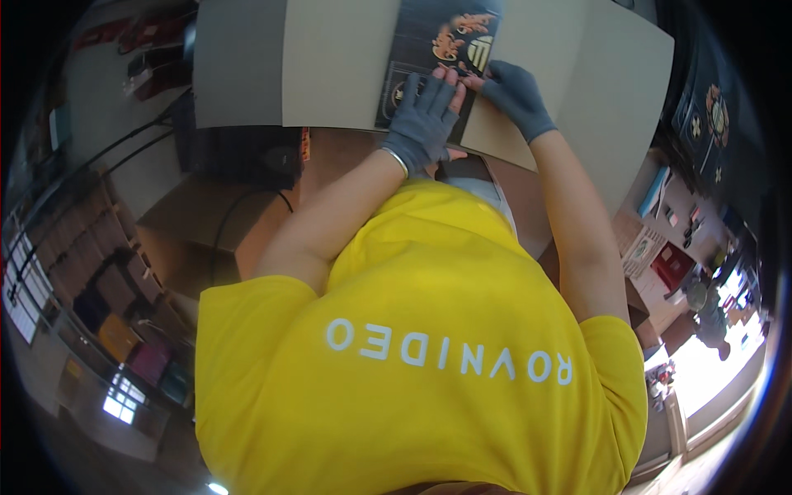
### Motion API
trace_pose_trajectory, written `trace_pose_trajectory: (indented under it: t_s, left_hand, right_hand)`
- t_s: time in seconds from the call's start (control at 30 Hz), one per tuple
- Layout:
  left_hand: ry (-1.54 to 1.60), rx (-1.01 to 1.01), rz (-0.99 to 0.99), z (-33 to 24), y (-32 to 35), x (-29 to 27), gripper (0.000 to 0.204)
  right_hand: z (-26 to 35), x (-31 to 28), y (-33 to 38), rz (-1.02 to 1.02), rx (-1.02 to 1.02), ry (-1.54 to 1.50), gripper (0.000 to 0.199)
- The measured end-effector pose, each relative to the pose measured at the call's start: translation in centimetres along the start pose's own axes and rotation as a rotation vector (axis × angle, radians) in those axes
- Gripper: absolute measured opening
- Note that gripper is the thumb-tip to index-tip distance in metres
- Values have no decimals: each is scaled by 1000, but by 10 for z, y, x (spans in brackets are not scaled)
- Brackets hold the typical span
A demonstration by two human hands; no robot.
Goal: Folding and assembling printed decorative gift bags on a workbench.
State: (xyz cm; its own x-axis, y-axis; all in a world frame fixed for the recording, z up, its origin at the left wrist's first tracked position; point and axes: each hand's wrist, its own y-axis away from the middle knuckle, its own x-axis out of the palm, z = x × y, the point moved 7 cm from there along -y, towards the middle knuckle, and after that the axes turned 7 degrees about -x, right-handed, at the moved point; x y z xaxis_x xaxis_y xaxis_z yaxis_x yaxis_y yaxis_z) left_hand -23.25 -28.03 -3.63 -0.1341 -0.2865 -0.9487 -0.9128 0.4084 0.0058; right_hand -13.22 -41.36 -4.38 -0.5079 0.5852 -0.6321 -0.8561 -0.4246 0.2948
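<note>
The left hand (pixel 422 122), in a grey glove with bare fingertips, lies flat with its fingers (pixel 431 92) spread wide, pressing down on a black printed sheet (pixel 429 49). It grips nothing; the palm and fingers rest on the sheet's near end. The right hand (pixel 516 97), gloved the same way, sits just beside it, its fingers (pixel 487 82) drawn narrow and pointing toward the left hand's fingertips, which they touch or nearly touch. They press on the sheet's right edge; whether they pinch that edge cannot be told.

The sheet lies under both sets of fingers and runs away from them toward the top of the view, where it carries orange and white ornament. It rests on a large pale board (pixel 330 66), which spreads to both sides of the fingers and beyond them. Left of the left fingers the board goes into a grey shaded part.

Nearer the person than the fingers, under the left wrist, the brown surface (pixel 338 153) shows below the board's edge. Both bare forearms run back from the hands to a yellow shirt (pixel 412 371) that fills the lower middle of the view.

Well left of the fingers, a dark box (pixel 235 153) stands by the board's edge, with black cables (pixel 124 144) leading off from it. Well to the right of the right fingers hangs a dark cloth (pixel 709 124) with pale ornaments, and below it lie small boxes (pixel 668 264) in red and white.
</note>
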Motion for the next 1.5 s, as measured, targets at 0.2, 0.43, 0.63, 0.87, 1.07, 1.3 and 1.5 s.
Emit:
trace_pose_trajectory:
  t_s: [0.2, 0.43, 0.63, 0.87, 1.07, 1.3, 1.5]
  left_hand:
    - [3, -19, 25, 1, -3, -4, 111]
    - [50, -4, 128, -1, 2, 15, 98]
    - [-8, -86, 220, 3, 10, 0, 108]
    - [61, -75, 202, 4, 2, -9, 107]
    - [-9, -47, 233, 7, 1, -11, 109]
    - [249, -120, 201, 0, 13, 26, 99]
    - [294, -31, -228, -6, -2, 10, 64]
  right_hand:
    - [55, -10, -39, -416, -176, -79, 33]
    - [151, 104, -88, -145, -1043, 603, 58]
    - [163, 12, -197, 35, -534, 825, 73]
    - [93, -88, -319, 168, -622, -299, 68]
    - [137, 8, -248, -141, -854, 912, 65]
    - [183, 163, -49, 325, -1300, 532, 72]
    - [203, 204, 8, 509, -1563, 288, 74]
